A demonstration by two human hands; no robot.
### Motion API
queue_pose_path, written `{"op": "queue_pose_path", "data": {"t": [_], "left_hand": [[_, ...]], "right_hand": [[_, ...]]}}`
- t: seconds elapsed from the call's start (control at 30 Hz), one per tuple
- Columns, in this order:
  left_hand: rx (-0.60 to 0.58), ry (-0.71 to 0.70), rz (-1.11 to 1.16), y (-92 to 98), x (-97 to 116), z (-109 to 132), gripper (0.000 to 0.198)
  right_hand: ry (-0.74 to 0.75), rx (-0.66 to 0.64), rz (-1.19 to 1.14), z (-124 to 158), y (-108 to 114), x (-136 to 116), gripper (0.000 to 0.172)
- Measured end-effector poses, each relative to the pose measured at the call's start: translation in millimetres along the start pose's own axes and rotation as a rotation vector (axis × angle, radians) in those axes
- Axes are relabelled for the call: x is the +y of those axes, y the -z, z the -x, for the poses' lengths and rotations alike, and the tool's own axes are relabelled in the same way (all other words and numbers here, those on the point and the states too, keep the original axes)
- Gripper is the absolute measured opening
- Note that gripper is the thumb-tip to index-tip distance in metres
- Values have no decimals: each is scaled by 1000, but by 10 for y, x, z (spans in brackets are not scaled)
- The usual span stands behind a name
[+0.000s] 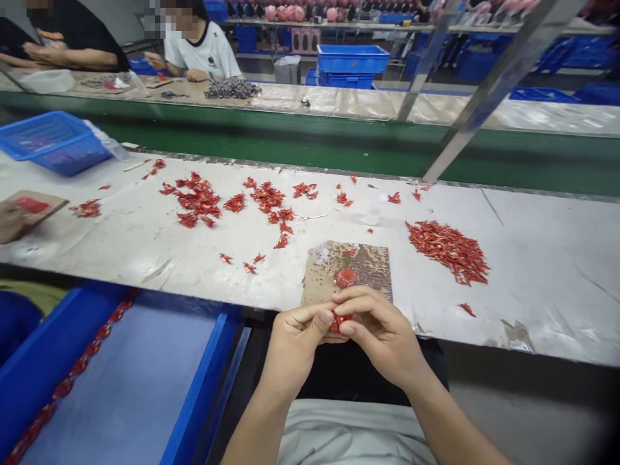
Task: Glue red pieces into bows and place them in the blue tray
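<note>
Left hand (294, 349) and right hand (383, 337) are together just past the near table edge, fingers (361, 305) curled in and pinched on a small red piece (338, 321), with the left thumb pressed against it. The piece is mostly hidden, so exact grip and shape can't be confirmed. It sits at the near edge of a cardboard pad (368, 261), which carries a round red lump (345, 278) and a scatter of fine dark specks. Risks: the piece is small, so a slipped pinch could drop it over the table edge into the dark gap by the lap, where it would be hard to recover. The pad looks loose on the white table cover (547, 310), so a wrist bump could shift it and knock the lump or spread the specks. The loose red bits (264, 197) mid-table and the big red pile (448, 252) on the right are unguarded, so a sleeve could sweep them together. The blue tray (206, 361) at lower left holds a red strand (62, 387), and a stray piece could get mixed in there. A co-worker's hand (12, 221) at far left is well apart, no clash risk
</note>
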State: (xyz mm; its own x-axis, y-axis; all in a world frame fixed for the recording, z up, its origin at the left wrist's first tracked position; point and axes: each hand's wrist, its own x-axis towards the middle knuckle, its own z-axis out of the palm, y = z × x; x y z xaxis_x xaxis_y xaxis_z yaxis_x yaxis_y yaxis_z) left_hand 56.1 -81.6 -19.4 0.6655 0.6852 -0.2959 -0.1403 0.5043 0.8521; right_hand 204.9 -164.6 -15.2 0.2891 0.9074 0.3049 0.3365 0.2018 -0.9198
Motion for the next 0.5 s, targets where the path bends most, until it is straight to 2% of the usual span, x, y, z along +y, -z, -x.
{"op": "queue_pose_path", "data": {"t": [0.1,0.2,0.3,0.33,0.4,0.43,0.5], "left_hand": [[2,-8,37,50,23,127,37],[1,3,99,131,60,333,43],[19,18,111,375,102,586,51],[80,9,110,521,112,696,51],[322,-23,82,937,113,971,49],[504,-39,47,1208,103,1136,48],[907,-40,-94,1854,59,1502,47]], "right_hand": [[21,-29,54,81,-76,-44,14],[78,-34,126,174,-240,-54,15],[137,-103,187,211,-490,7,24],[176,-146,201,217,-583,31,34],[285,-259,191,230,-758,62,53],[352,-327,154,241,-832,67,60],[427,-434,66,266,-950,53,62]]}}
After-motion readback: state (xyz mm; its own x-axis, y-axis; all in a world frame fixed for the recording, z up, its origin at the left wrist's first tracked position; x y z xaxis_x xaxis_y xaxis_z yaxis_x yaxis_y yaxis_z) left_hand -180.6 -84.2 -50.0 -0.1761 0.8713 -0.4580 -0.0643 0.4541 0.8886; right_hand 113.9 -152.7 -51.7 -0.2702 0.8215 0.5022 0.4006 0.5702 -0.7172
